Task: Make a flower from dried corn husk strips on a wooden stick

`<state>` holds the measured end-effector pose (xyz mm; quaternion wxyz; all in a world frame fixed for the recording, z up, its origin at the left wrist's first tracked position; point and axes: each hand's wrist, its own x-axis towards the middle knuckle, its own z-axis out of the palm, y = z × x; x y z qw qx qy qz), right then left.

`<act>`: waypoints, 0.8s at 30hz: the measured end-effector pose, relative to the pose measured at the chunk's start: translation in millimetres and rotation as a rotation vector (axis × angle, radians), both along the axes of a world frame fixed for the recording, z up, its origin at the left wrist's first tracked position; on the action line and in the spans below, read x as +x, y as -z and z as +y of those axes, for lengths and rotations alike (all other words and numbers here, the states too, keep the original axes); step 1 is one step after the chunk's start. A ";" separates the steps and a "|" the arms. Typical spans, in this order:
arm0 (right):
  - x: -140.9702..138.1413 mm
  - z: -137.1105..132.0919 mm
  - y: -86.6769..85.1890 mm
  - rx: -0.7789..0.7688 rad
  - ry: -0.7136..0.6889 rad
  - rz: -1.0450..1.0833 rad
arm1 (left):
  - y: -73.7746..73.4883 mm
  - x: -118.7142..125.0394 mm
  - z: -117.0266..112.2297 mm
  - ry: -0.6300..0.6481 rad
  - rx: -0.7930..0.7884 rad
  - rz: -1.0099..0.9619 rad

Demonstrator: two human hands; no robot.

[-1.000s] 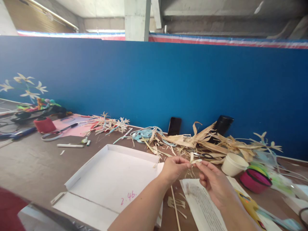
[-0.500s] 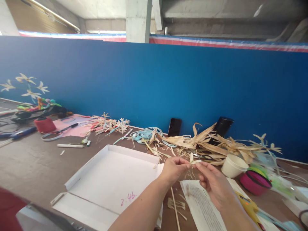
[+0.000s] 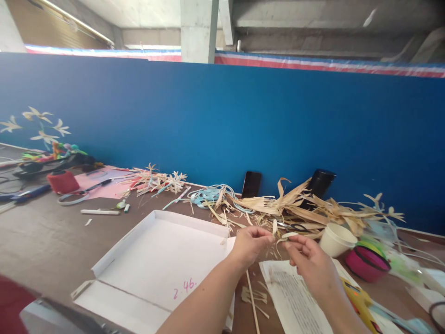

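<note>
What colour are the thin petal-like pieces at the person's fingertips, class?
The petal-like pieces are pale cream, shown in the head view, the only one.

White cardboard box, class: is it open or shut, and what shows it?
Open: the white cardboard box has its inside uncovered, showing pink handwriting and a raised far wall.

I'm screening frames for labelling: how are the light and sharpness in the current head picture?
Head view: the blue panel is paler at left, darker at right; head view: the handwritten number reads, but the printed sheet is too soft to read; head view: the pale strips between left hand and right hand look slightly soft.
</note>
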<state>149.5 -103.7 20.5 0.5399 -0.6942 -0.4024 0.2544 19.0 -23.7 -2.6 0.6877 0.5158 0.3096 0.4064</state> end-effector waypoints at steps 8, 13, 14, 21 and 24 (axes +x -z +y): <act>5.9 -7.1 -2.0 0.083 -0.044 0.230 | -3.5 -0.4 -3.0 0.012 0.002 -0.022; -6.7 -1.3 -1.3 0.096 -0.019 0.332 | -0.6 0.2 -2.2 0.063 -0.020 -0.068; -8.4 -0.1 -1.2 0.098 -0.013 0.351 | 0.2 0.6 -1.9 0.070 -0.022 -0.079; -10.3 0.8 -0.9 0.087 0.010 0.435 | -0.8 2.0 -3.2 0.094 -0.074 -0.123; -10.2 -0.4 -0.9 0.095 0.001 0.430 | -2.0 1.7 -4.5 0.144 -0.102 -0.149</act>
